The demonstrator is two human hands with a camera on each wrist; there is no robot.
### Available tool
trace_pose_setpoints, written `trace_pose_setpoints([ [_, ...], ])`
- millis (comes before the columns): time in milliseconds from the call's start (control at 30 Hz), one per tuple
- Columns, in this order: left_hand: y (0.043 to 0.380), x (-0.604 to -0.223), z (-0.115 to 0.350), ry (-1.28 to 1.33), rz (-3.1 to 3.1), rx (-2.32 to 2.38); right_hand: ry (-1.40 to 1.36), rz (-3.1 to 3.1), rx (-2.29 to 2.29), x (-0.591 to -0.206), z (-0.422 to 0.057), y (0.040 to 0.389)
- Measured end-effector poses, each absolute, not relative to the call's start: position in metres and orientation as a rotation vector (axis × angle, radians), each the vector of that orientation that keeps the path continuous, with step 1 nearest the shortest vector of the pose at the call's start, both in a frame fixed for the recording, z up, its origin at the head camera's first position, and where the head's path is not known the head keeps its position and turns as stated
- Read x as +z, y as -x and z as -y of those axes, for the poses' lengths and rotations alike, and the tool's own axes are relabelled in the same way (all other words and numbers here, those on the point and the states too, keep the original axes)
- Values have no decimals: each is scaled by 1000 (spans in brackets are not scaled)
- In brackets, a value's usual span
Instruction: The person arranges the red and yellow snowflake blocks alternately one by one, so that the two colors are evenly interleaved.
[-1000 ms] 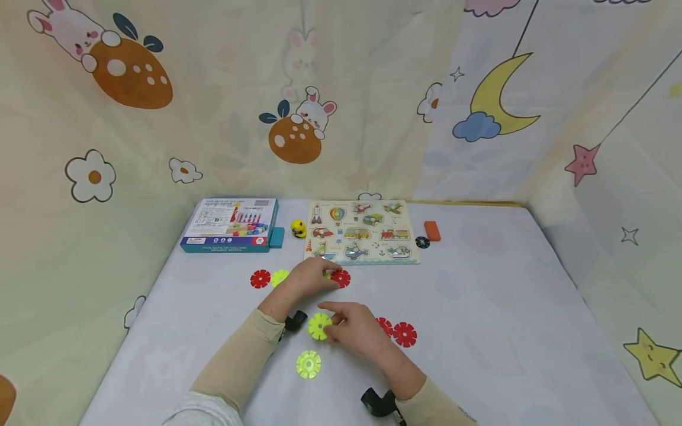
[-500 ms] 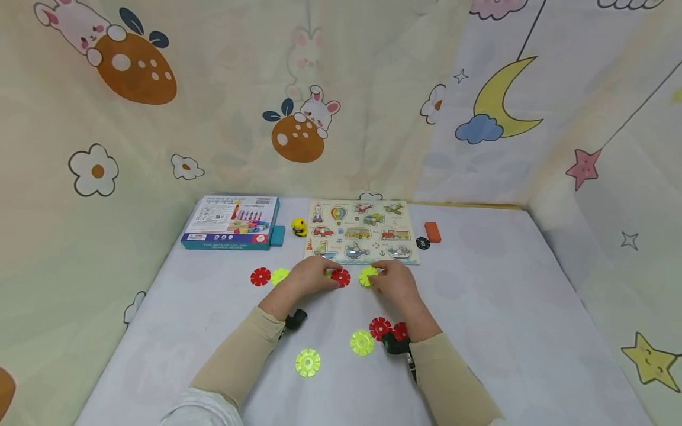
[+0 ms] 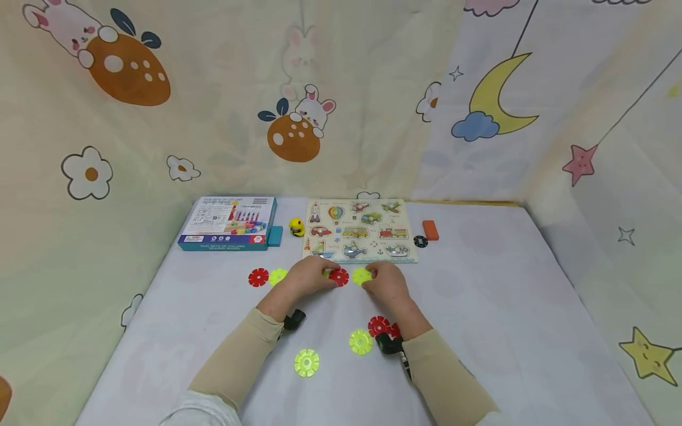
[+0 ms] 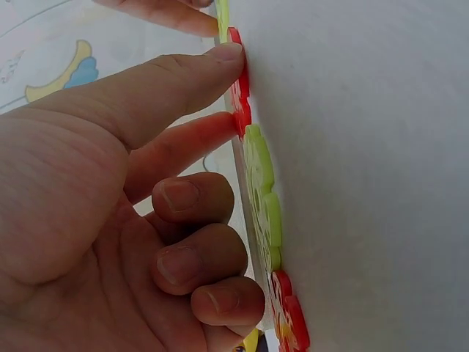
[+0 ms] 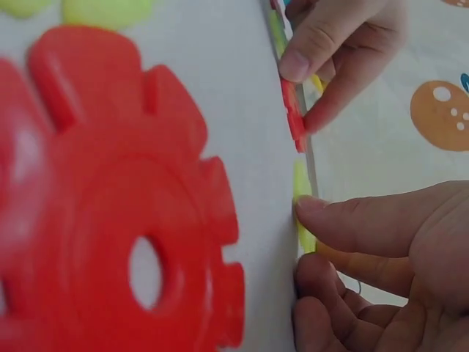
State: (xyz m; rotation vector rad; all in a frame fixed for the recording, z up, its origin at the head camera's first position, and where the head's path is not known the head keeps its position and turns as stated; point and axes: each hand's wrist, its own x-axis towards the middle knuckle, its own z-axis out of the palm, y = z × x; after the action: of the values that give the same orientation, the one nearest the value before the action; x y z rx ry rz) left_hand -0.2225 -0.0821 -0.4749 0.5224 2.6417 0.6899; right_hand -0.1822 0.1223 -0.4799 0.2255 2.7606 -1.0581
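Note:
Flower-shaped plastic snowflake discs with slotted rims lie in a row of alternating red and yellow-green. My left hand (image 3: 308,277) pinches a red disc (image 3: 339,277) at the row's right end between thumb and index finger; its other fingers curl in toward the palm. With thumb and fingertips my right hand (image 3: 389,285) holds a yellow-green disc (image 5: 301,227), a narrow gap to the right of that red one. At the left end sit a red disc (image 3: 258,277) and a yellow-green disc (image 3: 278,276). The left hand hides the row's middle from the head camera.
Nearer me lie two loose yellow-green discs (image 3: 361,342) and two red discs (image 3: 379,326), one partly behind my right wrist camera. Behind the row stand a vehicle puzzle board (image 3: 359,231), a toy box (image 3: 228,223), a yellow toy (image 3: 296,226), an orange block (image 3: 430,230) and a black chip (image 3: 421,241).
My right hand has carried the yellow-green disc from the near middle up to the row, then a little left toward the red disc. My left hand has stayed in place.

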Motion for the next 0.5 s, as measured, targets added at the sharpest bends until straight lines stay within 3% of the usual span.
trace_pose_setpoints([
  [500,226,-471,59,-612,-2647,729,-185,-2753,-1084,-480,-124,183],
])
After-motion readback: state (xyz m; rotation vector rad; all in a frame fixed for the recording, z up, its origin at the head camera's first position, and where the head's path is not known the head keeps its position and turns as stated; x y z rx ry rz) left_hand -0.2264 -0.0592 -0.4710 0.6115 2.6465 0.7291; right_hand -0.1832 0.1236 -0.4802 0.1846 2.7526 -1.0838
